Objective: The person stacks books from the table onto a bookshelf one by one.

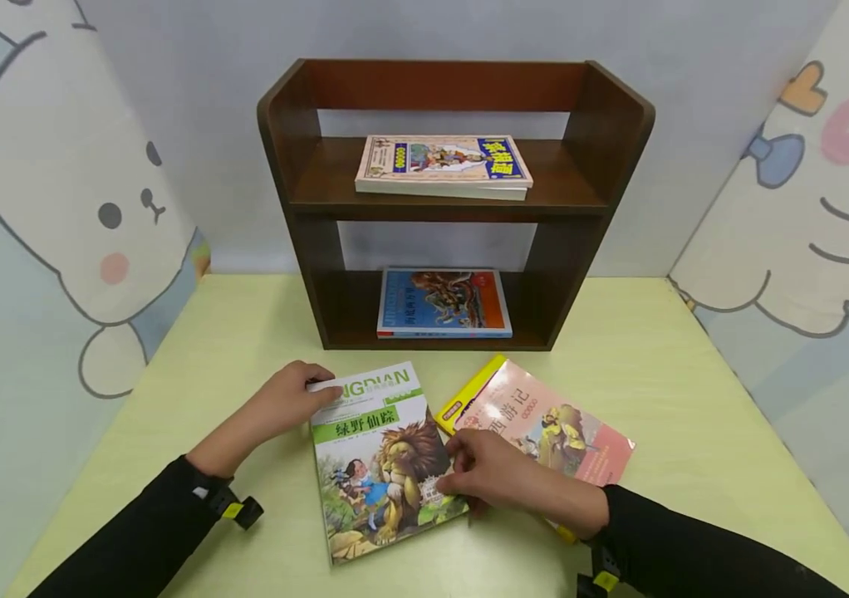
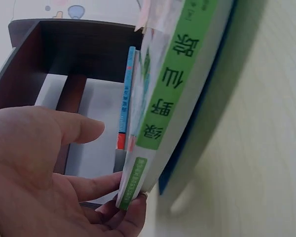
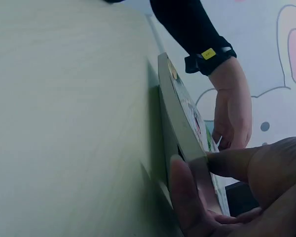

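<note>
A picture book with a lion and a girl on its green-and-white cover lies at a slant on the table. My left hand holds its upper left corner, fingers on the cover and at the spine. At the lower right edge of the same book, my right hand pinches it between thumb and fingers; the right wrist view shows the page edge slightly raised. A dark blue edge shows beneath this book. Beside it lies a pink book, partly under my right forearm, on top of a yellow book.
Behind the books stands a dark brown two-tier shelf. Its upper tier bears a stack with a cream-coloured book on top; a blue-and-orange book lies on the lower tier. Cartoon-printed walls flank the pale table.
</note>
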### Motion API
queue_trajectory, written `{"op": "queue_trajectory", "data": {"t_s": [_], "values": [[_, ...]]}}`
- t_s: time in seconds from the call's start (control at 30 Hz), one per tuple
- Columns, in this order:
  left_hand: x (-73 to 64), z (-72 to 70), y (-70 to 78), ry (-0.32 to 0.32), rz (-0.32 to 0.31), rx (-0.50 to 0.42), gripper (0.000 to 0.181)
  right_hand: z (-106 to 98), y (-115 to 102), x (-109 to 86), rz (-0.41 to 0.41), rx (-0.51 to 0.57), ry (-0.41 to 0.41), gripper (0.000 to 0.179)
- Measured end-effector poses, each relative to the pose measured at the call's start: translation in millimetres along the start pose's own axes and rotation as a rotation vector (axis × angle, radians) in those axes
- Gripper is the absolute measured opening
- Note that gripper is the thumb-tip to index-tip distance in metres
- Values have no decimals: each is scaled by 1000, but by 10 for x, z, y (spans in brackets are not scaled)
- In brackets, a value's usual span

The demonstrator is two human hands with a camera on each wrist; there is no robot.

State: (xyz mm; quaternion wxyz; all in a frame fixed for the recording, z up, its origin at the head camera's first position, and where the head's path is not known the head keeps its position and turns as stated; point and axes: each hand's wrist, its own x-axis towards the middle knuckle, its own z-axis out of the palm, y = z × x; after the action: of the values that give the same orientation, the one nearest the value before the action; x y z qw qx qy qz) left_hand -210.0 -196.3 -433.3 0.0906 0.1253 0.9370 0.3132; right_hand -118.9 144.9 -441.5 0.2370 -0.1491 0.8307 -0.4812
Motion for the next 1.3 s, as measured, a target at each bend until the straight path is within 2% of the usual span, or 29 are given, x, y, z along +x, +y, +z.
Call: {"op": "queue_trajectory", "data": {"t_s": [0.1, 0.17, 0.37, 0.47, 0.7, 0.87, 1.1, 1.2, 1.3], "values": [[-13, -41, 40, 7, -10, -15, 46, -15, -7, -38, 2, 63, 59, 41], [-24, -76, 62, 8, -19, -40, 46, -47, -31, -57, 27, 150, 86, 37], [-64, -140, 109, -12, -72, -177, 41, -199, -83, -68, 80, 395, 127, 34], [-100, -159, 131, -15, -80, -219, 37, -269, -74, -73, 78, 413, 128, 31], [-173, -231, 216, 6, -76, -239, 34, -385, -77, -112, 70, 423, 103, 30], [-140, -256, 242, -49, -74, -333, 36, -485, -80, -104, 85, 399, 132, 29], [-44, -234, 261, -101, -71, -440, 38, -672, -16, -18, 122, 430, 158, 28], [51, -213, 273, -88, -58, -464, 40, -817, -5, 57, 102, 419, 157, 25], [213, -198, 336, -41, -52, -466, 43, -1031, -26, 190, 64, 377, 190, 18]]}}
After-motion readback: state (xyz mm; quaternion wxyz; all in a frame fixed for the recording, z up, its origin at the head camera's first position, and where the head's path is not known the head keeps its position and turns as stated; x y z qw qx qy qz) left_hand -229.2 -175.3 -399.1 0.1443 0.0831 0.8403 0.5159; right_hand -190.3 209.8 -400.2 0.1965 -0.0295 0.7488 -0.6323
